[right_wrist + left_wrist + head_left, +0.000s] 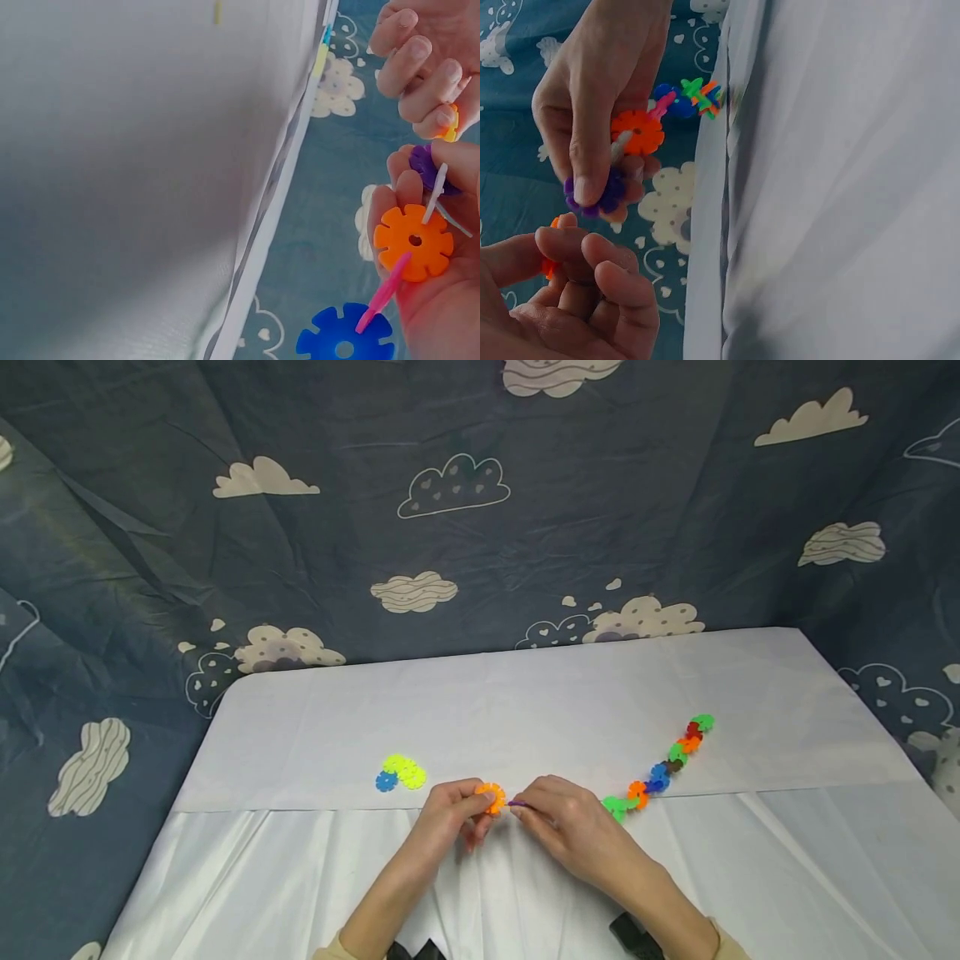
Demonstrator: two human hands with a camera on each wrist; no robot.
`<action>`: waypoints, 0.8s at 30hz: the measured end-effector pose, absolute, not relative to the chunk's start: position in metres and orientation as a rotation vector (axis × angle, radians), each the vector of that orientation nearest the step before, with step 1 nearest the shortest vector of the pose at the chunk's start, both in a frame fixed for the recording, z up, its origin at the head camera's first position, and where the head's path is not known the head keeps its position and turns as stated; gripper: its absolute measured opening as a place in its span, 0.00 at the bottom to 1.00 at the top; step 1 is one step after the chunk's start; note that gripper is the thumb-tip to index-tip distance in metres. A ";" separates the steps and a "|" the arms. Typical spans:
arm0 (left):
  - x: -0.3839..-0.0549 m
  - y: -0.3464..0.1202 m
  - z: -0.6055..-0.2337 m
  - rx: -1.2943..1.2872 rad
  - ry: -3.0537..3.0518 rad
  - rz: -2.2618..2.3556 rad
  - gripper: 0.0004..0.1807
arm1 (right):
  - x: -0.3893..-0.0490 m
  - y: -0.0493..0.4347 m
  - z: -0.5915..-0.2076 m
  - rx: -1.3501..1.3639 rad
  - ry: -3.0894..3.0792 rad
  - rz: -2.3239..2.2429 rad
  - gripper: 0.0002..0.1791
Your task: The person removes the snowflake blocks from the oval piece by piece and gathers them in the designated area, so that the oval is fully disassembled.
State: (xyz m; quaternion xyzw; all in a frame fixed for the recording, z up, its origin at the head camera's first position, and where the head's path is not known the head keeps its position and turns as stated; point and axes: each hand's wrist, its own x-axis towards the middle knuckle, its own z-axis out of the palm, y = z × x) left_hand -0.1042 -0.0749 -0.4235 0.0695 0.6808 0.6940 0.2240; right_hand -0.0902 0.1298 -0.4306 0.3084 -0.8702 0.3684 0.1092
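Note:
My left hand (452,817) pinches an orange notched plastic disc (492,797) between thumb and fingers. Facing it edge-on, a purple disc (610,196) is pinched by my right hand (581,828), its rim close to the orange one. The purple disc is the end of a chain: a white disc (436,193), another orange disc (415,241), a pink disc (384,291) and a blue disc (322,335) follow it, slotted together. Part of this chain is hidden behind my right hand in the head view; its far stretch (659,777) lies on the table to the right.
Several loose yellow discs (407,772) and a blue disc (386,782) lie on the white-covered table (300,727) left of my hands. A black object (633,935) shows by the right forearm. Behind the table hangs a dark cloud-patterned cloth (480,552).

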 end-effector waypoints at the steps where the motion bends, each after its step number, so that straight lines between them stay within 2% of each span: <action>1: -0.105 -0.077 -0.423 0.193 1.903 1.911 0.15 | -0.090 0.130 -0.431 0.906 -2.557 1.082 0.03; 12: -0.123 -0.116 -0.421 0.089 2.308 1.663 0.17 | -0.093 0.134 -0.429 0.898 -2.548 1.120 0.04; 18: -0.133 -0.138 -0.426 -0.060 2.483 1.551 0.08 | -0.095 0.137 -0.430 0.916 -2.546 1.165 0.07; 24: -0.140 -0.152 -0.432 -0.080 2.580 1.380 0.06 | -0.095 0.138 -0.430 0.912 -2.569 1.193 0.06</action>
